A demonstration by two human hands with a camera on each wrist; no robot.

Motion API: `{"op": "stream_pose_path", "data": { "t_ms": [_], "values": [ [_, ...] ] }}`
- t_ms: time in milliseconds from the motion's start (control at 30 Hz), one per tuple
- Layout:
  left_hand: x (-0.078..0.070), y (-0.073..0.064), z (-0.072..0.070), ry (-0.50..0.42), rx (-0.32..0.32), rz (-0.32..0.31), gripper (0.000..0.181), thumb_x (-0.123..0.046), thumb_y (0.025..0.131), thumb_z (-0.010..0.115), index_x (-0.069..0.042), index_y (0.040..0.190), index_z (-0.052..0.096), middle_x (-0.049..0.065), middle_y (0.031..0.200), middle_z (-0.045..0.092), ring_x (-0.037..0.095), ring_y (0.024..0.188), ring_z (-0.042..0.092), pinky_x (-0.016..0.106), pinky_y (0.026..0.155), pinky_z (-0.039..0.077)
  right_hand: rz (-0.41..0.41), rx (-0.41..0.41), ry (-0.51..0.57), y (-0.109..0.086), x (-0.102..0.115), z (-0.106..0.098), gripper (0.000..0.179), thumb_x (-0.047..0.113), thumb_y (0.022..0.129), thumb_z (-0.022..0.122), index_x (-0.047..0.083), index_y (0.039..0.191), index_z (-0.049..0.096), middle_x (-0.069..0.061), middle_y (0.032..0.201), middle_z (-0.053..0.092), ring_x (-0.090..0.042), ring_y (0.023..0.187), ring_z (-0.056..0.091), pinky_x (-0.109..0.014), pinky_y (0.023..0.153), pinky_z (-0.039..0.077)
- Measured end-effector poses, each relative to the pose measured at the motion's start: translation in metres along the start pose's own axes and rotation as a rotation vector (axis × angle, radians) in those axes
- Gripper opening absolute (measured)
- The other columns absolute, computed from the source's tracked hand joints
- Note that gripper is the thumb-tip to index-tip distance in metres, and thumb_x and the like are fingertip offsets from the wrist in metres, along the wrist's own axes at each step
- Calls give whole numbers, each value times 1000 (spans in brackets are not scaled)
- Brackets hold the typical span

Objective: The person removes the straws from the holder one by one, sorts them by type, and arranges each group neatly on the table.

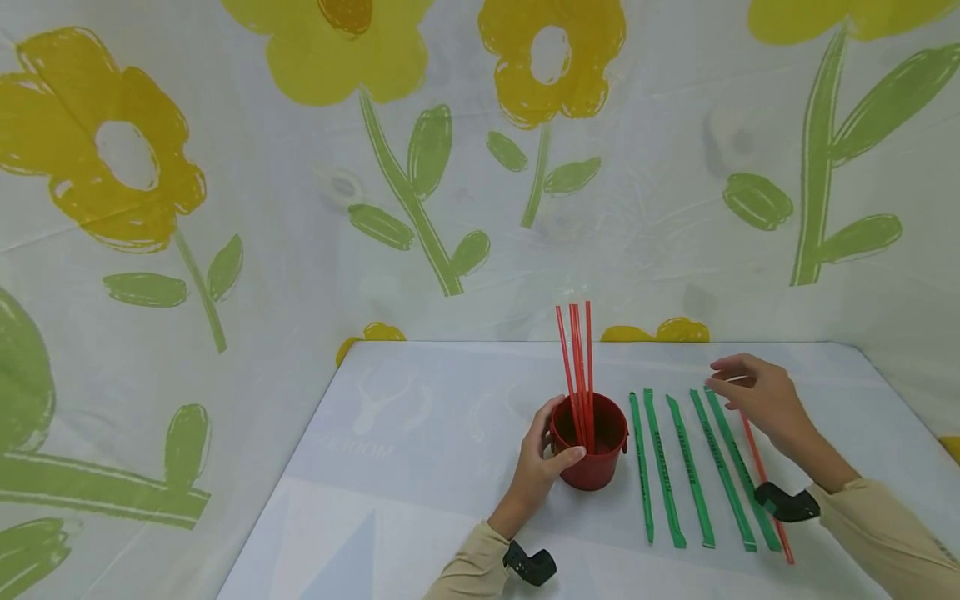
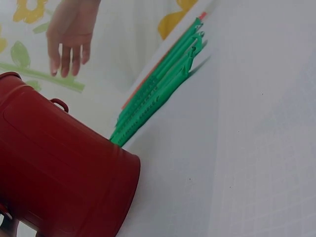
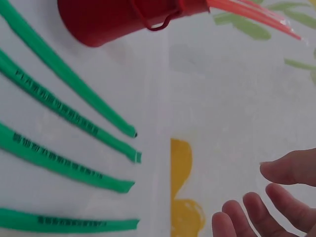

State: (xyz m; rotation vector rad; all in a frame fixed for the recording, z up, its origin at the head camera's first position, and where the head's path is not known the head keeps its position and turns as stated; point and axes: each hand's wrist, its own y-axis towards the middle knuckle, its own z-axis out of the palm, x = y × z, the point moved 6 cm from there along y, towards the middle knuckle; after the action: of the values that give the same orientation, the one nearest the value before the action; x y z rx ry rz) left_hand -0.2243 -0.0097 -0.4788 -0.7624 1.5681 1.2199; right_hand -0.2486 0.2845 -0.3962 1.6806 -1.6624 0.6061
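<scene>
My left hand [image 1: 534, 468] grips a small red bucket [image 1: 589, 477], its thumb across the near side of the rim and its fingers round the left side. Several red straws [image 1: 577, 358] stand upright in the bucket. To its right lies a row of several green paper-wrapped straws [image 1: 660, 467] with dark printing. Above the far ends of the rightmost ones is my right hand [image 1: 765, 400], fingers relaxed and apart; the right wrist view shows nothing between its thumb and fingers [image 3: 256, 212]. One bare red straw [image 1: 753, 450] lies along the row's right side, partly hidden by the right wrist.
Everything rests on a white table [image 1: 360, 500], whose far edge meets a white cloth backdrop [image 1: 637, 208] printed with yellow flowers and green leaves. A black wrist camera [image 1: 786, 502] sits on the right wrist, another black camera [image 1: 531, 565] on the left.
</scene>
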Motion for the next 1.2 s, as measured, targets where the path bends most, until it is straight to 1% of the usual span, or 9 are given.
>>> {"op": "stream_pose_path", "data": {
  "t_ms": [100, 167, 267, 367, 533, 733, 800, 1033, 1200],
  "values": [
    [0, 0, 0, -21, 15, -4, 66, -12, 85, 57, -10, 145, 32, 10, 138, 46, 33, 123, 44, 59, 97, 37, -42, 2, 30, 1, 11, 2, 41, 27, 93, 59, -5, 117, 55, -23, 107, 59, -18, 84, 61, -21, 61, 52],
    [-1, 0, 0, -30, 19, -3, 66, -11, 85, 57, -8, 145, 31, 11, 139, 46, 34, 124, 43, 60, 97, 36, -61, 4, 51, 2, 17, 3, 39, 27, 93, 59, -4, 116, 56, -22, 107, 60, -9, 80, 60, -21, 61, 53],
    [-2, -1, 1, -12, 9, 1, 65, -14, 85, 57, -12, 145, 32, 7, 139, 46, 29, 124, 43, 58, 97, 38, -76, 4, 78, 3, 25, 6, 38, 28, 92, 60, -3, 115, 57, -21, 106, 60, 1, 77, 57, -21, 62, 52],
    [-4, -1, 1, 8, -5, 11, 64, -19, 86, 57, -19, 145, 33, 2, 138, 47, 25, 123, 44, 55, 97, 39, -76, 3, 94, 4, 33, 8, 40, 30, 92, 60, -3, 115, 57, -20, 105, 61, 4, 77, 56, -20, 63, 52],
    [-3, -2, 2, 3, -8, 20, 64, -23, 85, 58, -24, 144, 34, -1, 137, 47, 22, 123, 44, 53, 97, 40, -88, 18, 123, 4, 45, 14, 41, 28, 93, 60, -4, 118, 55, -21, 107, 60, -2, 80, 57, -18, 65, 52],
    [-4, -1, 1, 6, -6, 34, 65, -21, 85, 58, -21, 145, 33, 1, 138, 47, 24, 123, 44, 54, 97, 39, -110, 28, 157, 6, 57, 22, 37, 24, 93, 60, -3, 117, 56, -20, 107, 60, 0, 81, 57, -20, 66, 53],
    [-4, -1, 1, 6, -7, 34, 65, -21, 85, 58, -20, 145, 33, 2, 138, 47, 24, 123, 44, 54, 97, 39, -116, 27, 168, 7, 62, 24, 36, 24, 93, 60, -3, 117, 56, -20, 107, 61, -2, 81, 58, -21, 66, 53],
    [-4, -2, 1, 17, -7, 29, 65, -22, 85, 58, -21, 145, 33, -1, 138, 47, 23, 123, 44, 55, 96, 40, -103, 35, 199, 10, 75, 38, 38, 27, 92, 61, -1, 117, 56, -18, 109, 60, -25, 92, 60, -20, 69, 53],
    [-4, -1, 2, 21, -8, 37, 63, -22, 86, 58, -24, 144, 33, -1, 138, 47, 24, 123, 44, 55, 96, 39, -112, 48, 239, 13, 82, 50, 35, 24, 92, 62, -1, 116, 56, -18, 109, 60, -30, 95, 59, -24, 70, 54]
  ]
}}
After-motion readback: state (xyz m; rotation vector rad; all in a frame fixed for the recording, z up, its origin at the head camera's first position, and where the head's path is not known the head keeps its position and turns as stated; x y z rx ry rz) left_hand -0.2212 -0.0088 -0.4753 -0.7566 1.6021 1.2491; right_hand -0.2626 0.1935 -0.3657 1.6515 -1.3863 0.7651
